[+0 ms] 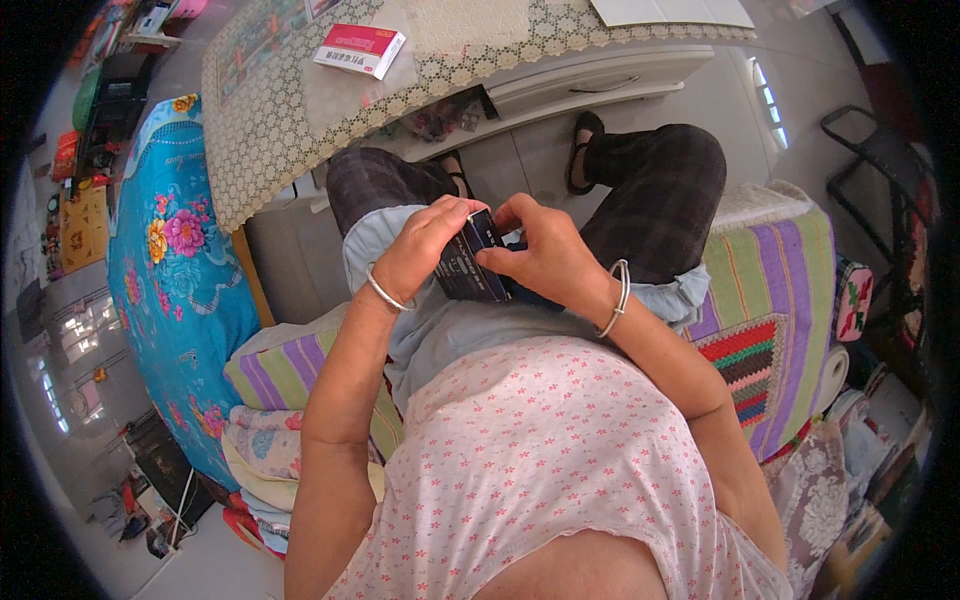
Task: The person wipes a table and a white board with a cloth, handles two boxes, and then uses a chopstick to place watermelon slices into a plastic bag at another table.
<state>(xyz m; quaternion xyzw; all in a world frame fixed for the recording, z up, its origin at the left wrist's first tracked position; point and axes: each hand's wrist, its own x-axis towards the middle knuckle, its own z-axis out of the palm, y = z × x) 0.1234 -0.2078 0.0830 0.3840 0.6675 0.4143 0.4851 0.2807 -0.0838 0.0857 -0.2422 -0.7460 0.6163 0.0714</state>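
Note:
Above my lap, my left hand [424,244] grips a small dark blue cardboard box [471,264] with pale printing, its fingers over the upper left side. My right hand [544,251] is at the box's right edge, thumb and index finger curled near its narrow side. Whether the right fingers hold anything is hidden. Something dark blue shows beneath the right hand; I cannot tell what it is. A light blue cloth [442,330] lies across my lap under the box. On the table beyond my knees rests a red and white carton [360,51] with writing.
The table [262,161] has a lace-patterned cover and an open lower shelf holding small packets [442,120]. White sheets [675,11] lie at its far right. A blue floral cover [184,277] is on the left; striped seat covers [772,262] flank me. A black metal frame stands far right.

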